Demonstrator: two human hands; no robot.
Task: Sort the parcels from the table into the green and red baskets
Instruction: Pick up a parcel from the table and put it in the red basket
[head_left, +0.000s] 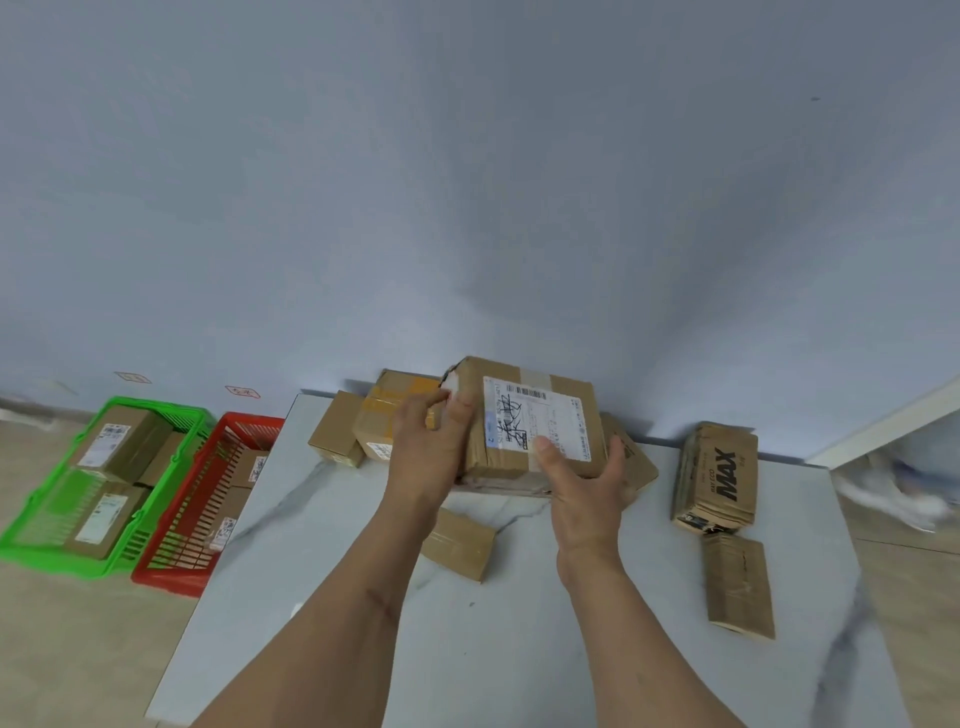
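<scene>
A brown cardboard parcel (535, 415) with a white shipping label is tilted up above the white marbled table (519, 649). My left hand (428, 447) holds its left end, fingers on the torn corner. My right hand (587, 488) grips its near right side, thumb pressed on the label. On the floor to the left stand the green basket (31, 525) and, beside it, the red basket (171, 566); both hold parcels.
Other parcels lie on the table: two at the back left (337, 431), a small one (460, 543) under my arms, a "MAX" box (717, 475) and a flat one (737, 582) at the right. A blue wall runs behind the table.
</scene>
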